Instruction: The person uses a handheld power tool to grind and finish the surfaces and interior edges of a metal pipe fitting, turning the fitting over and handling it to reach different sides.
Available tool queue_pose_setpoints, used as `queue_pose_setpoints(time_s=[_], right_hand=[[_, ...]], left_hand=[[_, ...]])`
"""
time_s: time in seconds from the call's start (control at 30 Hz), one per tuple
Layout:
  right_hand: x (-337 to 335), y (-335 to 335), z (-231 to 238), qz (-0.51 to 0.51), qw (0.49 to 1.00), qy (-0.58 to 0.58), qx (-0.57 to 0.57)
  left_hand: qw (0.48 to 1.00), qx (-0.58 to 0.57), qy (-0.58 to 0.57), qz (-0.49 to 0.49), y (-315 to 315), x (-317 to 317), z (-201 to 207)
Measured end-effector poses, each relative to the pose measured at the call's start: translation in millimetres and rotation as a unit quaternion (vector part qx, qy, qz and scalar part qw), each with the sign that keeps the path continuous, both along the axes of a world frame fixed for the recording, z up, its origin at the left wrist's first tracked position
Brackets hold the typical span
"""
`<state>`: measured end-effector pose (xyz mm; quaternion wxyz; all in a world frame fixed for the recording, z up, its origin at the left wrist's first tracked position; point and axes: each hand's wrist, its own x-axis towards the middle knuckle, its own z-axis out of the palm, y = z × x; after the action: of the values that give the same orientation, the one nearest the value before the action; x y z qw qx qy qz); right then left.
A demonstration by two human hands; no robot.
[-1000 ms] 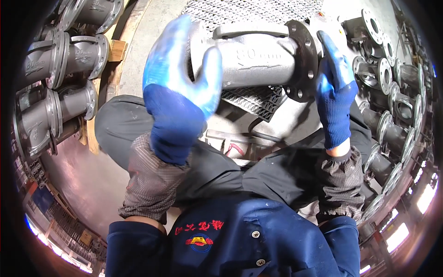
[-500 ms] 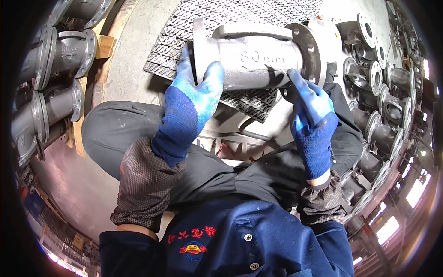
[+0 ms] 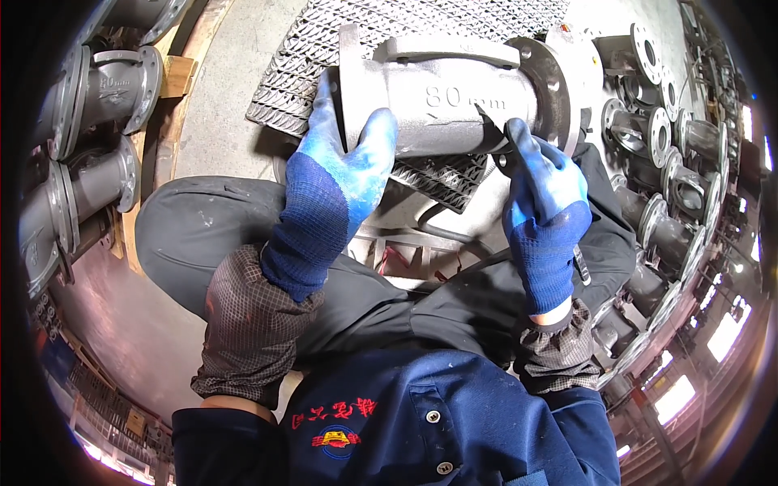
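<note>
A grey cast-metal valve body (image 3: 454, 101) with round flanges at both ends lies sideways in front of me. My left hand (image 3: 344, 158), in a blue coated glove, grips its left flange, thumb on the near face and fingers behind. Close to the right end, my gloved right hand (image 3: 547, 178) is closed round a slim pointed tool (image 3: 489, 116). Its dark tip lies against the body's side near the raised lettering. A thin end (image 3: 582, 266) shows beside the right wrist; most of the tool is hidden, so its exact kind is unclear.
Beneath the valve body is a metal grating (image 3: 296, 85). More grey flanged castings (image 3: 117, 89) are stacked on wooden pallet boards (image 3: 177, 77) at the left. Several others (image 3: 640, 134) crowd the right side. My bent knees (image 3: 207, 219) flank the work area.
The valve body has shifted and turned slightly, its right end a little further right. The tool's tip has moved up and left along the body. My left hand keeps its grip.
</note>
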<state>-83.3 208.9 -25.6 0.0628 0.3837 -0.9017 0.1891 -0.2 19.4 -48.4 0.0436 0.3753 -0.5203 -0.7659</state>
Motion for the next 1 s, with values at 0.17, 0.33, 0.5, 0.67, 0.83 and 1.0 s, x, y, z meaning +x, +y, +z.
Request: queue_pose_setpoints(time_s=[0.17,0.33,0.5,0.67,0.83,1.0], right_hand=[[2.5,-1.9,-0.1,-0.015,1.000,0.000,0.019],[2.0,2.3,-8.0,-0.017,1.000,0.016,0.001],[0.1,3.8,-9.1,-0.004,1.000,0.020,-0.004],[-2.5,6.3,-12.1,0.002,1.000,0.013,-0.018],[-0.9,5.4,-9.8,-0.016,1.000,0.007,-0.022],[-2.1,6.4,-14.3,-0.014,0.999,0.012,-0.038]], left_hand=[[0.999,-0.037,0.018,-0.011,-0.1,1.6,-5.2],[0.996,-0.085,-0.014,-0.030,-0.6,3.2,-10.3],[0.996,-0.084,-0.006,-0.040,-1.5,2.5,-7.0],[0.993,-0.089,-0.050,-0.050,-2.5,0.9,-3.0],[0.996,-0.076,-0.022,-0.036,-1.9,2.6,-10.1],[0.995,-0.075,-0.049,-0.038,-1.4,0.4,-9.3]])
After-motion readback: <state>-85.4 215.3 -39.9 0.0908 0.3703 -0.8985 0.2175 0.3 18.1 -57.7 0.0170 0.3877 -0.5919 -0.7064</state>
